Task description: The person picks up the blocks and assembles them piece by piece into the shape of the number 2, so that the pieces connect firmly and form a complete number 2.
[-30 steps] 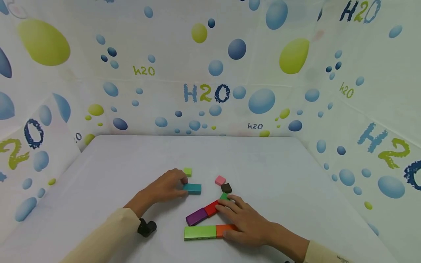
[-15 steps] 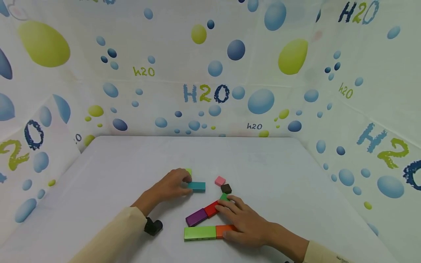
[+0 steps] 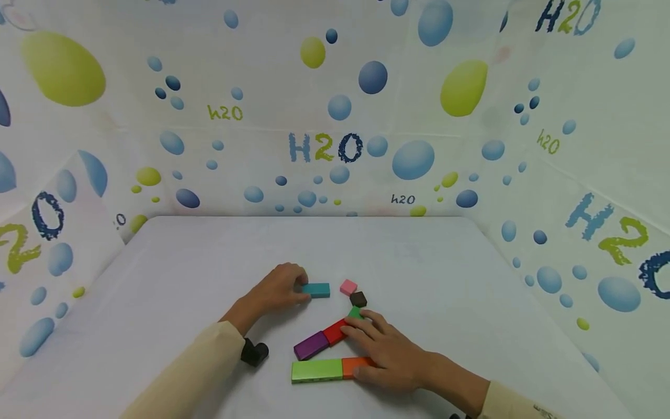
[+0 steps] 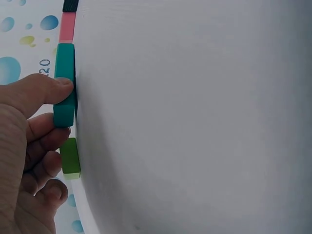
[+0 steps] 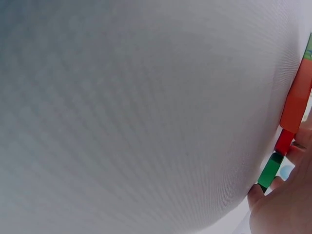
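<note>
My left hand point(image 3: 282, 285) pinches a teal block point(image 3: 317, 290) by its left end; the left wrist view shows the thumb on one face and fingers behind. A pink cube point(image 3: 348, 287) lies just right of the teal block, with a dark brown cube point(image 3: 358, 299) beside it. Spread over the blocks nearer the front is my right hand point(image 3: 389, 355). Its thumb rests at an orange block point(image 3: 353, 368), while its fingertips touch around a red block point(image 3: 335, 331) and a green block point(image 3: 355, 313), partly covering them.
A purple block point(image 3: 311, 345) continues the slanted row from the red one. In front, a long light green block point(image 3: 316, 370) lies end to end with the orange. A small lime block point(image 4: 70, 158) shows behind the left fingers. Patterned cloth walls surround the white tabletop point(image 3: 220, 250).
My left hand has slid the teal block rightward and slightly away, closer to the pink cube. The lime block has become hidden behind that hand in the head view. My right hand stays put.
</note>
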Demonstrator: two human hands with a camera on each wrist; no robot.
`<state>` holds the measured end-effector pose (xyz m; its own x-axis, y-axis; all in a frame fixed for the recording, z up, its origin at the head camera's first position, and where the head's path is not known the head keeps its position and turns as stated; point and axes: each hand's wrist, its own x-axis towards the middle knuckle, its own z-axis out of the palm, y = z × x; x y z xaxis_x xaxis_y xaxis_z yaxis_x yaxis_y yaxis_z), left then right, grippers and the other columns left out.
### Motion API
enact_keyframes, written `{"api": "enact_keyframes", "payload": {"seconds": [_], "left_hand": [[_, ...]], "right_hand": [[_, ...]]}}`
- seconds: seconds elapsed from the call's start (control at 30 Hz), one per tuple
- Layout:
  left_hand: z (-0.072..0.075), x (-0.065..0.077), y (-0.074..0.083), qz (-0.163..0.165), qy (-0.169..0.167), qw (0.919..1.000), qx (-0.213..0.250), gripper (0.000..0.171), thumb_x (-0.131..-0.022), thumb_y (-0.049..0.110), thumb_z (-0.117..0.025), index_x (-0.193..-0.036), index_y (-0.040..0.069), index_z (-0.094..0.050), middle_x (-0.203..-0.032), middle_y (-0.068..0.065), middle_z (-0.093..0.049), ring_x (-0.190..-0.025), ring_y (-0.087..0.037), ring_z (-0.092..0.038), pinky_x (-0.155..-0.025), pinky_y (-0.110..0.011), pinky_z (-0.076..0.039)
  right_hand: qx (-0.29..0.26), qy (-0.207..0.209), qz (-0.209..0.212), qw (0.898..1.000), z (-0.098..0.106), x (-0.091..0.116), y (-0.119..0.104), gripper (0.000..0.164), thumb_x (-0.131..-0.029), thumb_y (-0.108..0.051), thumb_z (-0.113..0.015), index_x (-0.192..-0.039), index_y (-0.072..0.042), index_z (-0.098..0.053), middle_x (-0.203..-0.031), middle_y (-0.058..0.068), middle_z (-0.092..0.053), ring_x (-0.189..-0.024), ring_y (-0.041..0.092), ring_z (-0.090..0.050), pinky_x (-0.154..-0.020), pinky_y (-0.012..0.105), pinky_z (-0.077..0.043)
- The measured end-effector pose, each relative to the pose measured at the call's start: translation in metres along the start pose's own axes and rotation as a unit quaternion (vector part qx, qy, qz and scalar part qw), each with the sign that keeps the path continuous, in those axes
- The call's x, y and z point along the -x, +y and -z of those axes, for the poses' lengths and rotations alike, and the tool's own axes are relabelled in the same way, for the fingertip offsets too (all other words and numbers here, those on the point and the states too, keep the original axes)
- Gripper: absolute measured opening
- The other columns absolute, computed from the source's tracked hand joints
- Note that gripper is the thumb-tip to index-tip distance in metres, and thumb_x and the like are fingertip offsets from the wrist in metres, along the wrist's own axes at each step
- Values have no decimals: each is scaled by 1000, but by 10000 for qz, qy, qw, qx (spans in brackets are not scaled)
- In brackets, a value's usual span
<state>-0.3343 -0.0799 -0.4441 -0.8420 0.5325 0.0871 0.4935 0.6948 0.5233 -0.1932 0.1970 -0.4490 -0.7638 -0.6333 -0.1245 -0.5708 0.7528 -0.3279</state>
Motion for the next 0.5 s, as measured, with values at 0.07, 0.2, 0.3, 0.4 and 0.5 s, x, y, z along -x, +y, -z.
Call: {"api": "enact_keyframes", "payload": {"seconds": [0.07, 0.2, 0.3, 0.4, 0.5], "left_hand": [[0, -3, 1, 39, -4, 10000, -20, 24, -85, 19, -82, -103, 8, -70, -97, 0, -63, -94, -18, -54, -92, -38, -52], [0, -9, 2, -3, -5, 10000, -51, 24, -86, 20, -82, -103, 8, -70, -97, 0, -64, -93, -18, -53, -89, -36, -53], [1, -12, 5, -51, -8, 9999, -139, 25, -86, 22, -82, -104, 8, -71, -96, 0, -64, -92, -18, -54, -88, -35, -54], [1, -15, 6, 1, -45, 9997, -241, 27, -85, 23, -82, -105, 8, -71, -96, 1, -65, -92, -17, -55, -88, -35, -54], [1, -17, 7, 50, -91, 9995, -287, 27, -86, 24, -82, -106, 8, -72, -97, 1, -65, -92, -17, -55, -89, -35, -54]], "right_hand": [[1, -2, 4, 10000, 0, 0, 0, 67, -102, -56, -42, -161, -27, -26, -166, -9, -23, -154, 30, -12, -118, 63, -27], [-8, -6, 8, 10000, 0, 0, 2, 67, -102, -56, -42, -161, -27, -26, -166, -9, -22, -154, 31, -11, -118, 62, -26], [1, 4, 14, 10000, 0, 1, 3, 67, -102, -56, -42, -160, -27, -26, -166, -8, -23, -154, 31, -11, -118, 62, -27], [-24, 4, 31, 10000, 0, 1, 3, 67, -102, -56, -42, -161, -28, -25, -166, -9, -22, -154, 31, -11, -118, 62, -26], [-58, 19, 55, 10000, -1, 1, 4, 67, -102, -56, -42, -161, -28, -25, -167, -9, -21, -154, 31, -10, -118, 62, -27]]}}
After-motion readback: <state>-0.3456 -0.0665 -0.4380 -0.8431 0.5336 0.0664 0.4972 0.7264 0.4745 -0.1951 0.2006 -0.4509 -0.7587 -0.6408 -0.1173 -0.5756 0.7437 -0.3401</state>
